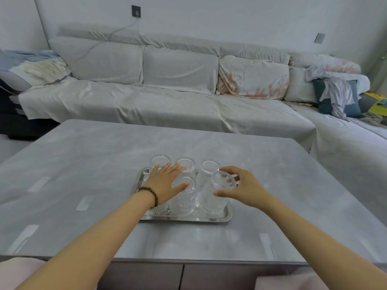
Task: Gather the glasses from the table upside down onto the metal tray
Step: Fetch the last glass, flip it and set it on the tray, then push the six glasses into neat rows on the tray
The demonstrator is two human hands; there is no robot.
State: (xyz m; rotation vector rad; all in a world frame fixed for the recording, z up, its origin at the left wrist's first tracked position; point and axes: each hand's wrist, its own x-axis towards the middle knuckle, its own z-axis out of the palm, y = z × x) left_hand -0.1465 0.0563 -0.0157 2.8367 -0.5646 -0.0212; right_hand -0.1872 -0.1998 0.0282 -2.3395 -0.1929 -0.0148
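No readable text, label or number anywhere.

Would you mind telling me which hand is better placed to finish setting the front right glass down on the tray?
The right hand: its fingers already wrap the tilted front right glass over the tray. The left hand lies flat over other glasses.

near-left glass (156, 208): mostly hidden under the left hand (165, 185); only its ribbed lower part shows.
far-left glass (160, 162): lower body covered by the left hand's fingers.
metal tray (188, 219): floor and far rim largely masked by the glasses; only the near rim shows clearly.
right-hand contact: the right hand (245, 190) curls around the near-right glass (217, 195), probably touching it, though clear glass blurs the line.
forearms: cut off by the bottom edge.
sofa (167, 97): right end runs out of view.
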